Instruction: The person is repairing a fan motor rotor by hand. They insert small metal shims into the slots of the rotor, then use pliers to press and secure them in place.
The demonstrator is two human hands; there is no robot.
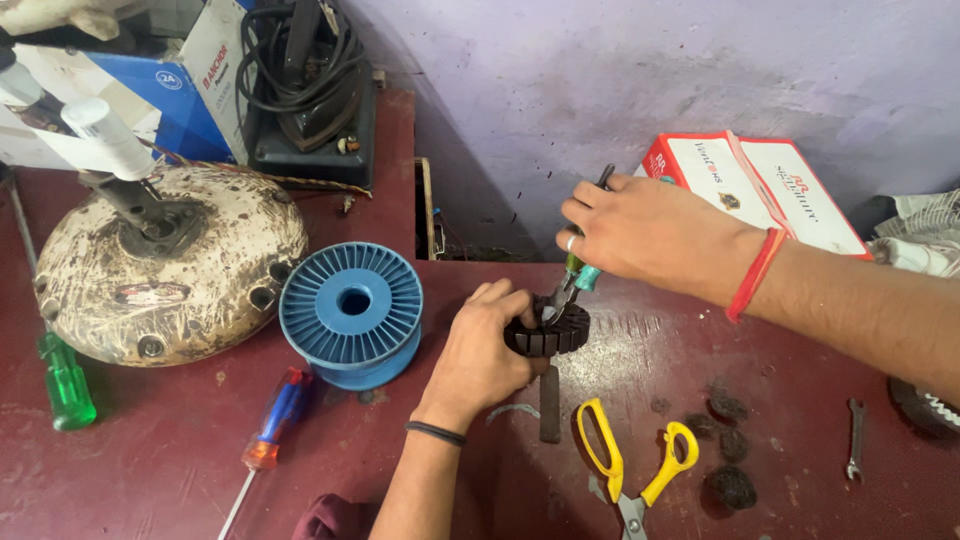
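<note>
1. Dark red and scuffed, the workbench meets a pale violet wall at the back, and its top is crowded with tools and parts.
2. The left hand wraps around a dark, slotted stator core near the middle of the bench, fingers pressed against its near side to steady it.
3. The right hand closes around green-handled pliers, squeezing the handles; the tips go down into the top of the core, though what they pinch is too small to tell.
4. Judging by this, the step in hand is picking or pulling at something in the core's slots. A next move would call for a firm hold on the core and a steady pull along the line of the pliers.
5. The pliers' long axis runs steeply, handles up and away towards the wall, nose down and towards the person. The core lies flat with its round axis upright.
6. Nearby lie yellow scissors, a blue spool, two screwdrivers, a small spanner and a worn round motor housing.
</note>
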